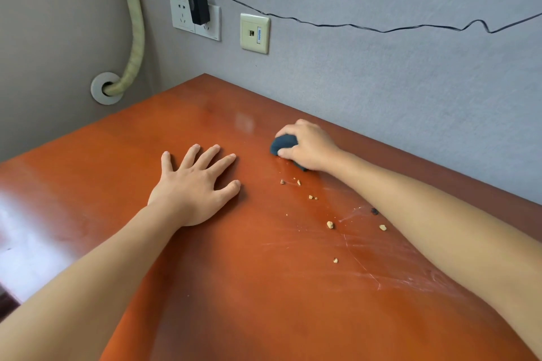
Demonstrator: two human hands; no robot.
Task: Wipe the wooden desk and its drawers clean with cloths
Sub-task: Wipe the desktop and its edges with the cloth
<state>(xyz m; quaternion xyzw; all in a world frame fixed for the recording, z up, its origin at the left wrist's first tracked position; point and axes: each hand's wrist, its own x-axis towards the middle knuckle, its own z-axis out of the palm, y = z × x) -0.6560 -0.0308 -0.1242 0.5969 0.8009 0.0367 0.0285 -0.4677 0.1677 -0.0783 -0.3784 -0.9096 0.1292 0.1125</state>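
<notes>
I see the wooden desk [264,287] filling most of the view, reddish-brown, pushed into a grey wall corner. My left hand [193,184] lies flat on the desk top, fingers [205,157] straight and spread, holding nothing. My right hand [308,145] is near the back edge, close to the wall, its fingers curled round a balled dark blue cloth [283,144] pressed on the desk; the cloth pokes out left of the thumb and a bit under the palm. Whitish smears [381,258] streak the surface beside my right forearm. Crumbs [330,224] lie scattered between the two arms, just behind the cloth hand. Black adapter [198,9] plugged in wall socket, cable running right.
</notes>
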